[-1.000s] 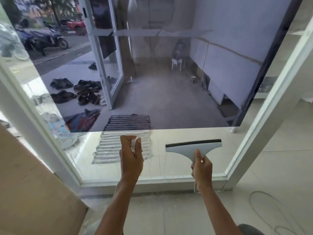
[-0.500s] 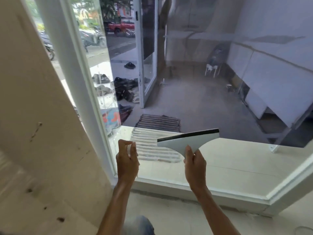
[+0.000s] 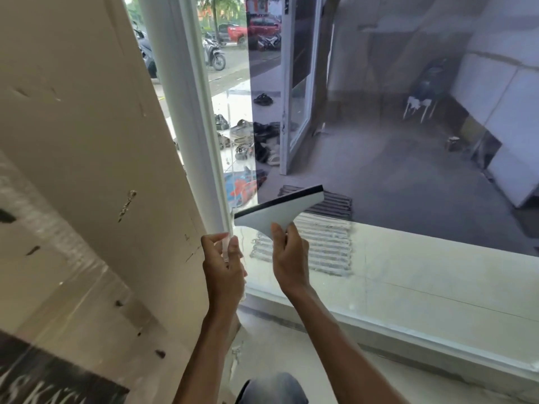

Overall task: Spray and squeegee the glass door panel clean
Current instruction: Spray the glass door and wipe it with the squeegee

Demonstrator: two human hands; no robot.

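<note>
The glass door panel (image 3: pixel 393 147) fills the centre and right of the head view, tinted dark above and clear near its bottom rail. My right hand (image 3: pixel 290 258) grips the handle of a white squeegee (image 3: pixel 277 212) with a black rubber blade, held tilted against the lower left of the glass. Just left of it, my left hand (image 3: pixel 223 266) curls round a small clear object, largely hidden by the fingers, next to the white door frame (image 3: pixel 201 118).
A large beige board (image 3: pixel 87 141) leans on the left, close to my left arm. The white bottom rail (image 3: pixel 408 316) runs across below the glass. Beyond the glass lie a striped mat (image 3: pixel 323 228), shoes and parked motorbikes. My knee shows at the bottom.
My view has swung left, bringing the beige board and left frame in. Both hands have moved left along the bottom of the glass, and the squeegee now tilts up to the right.
</note>
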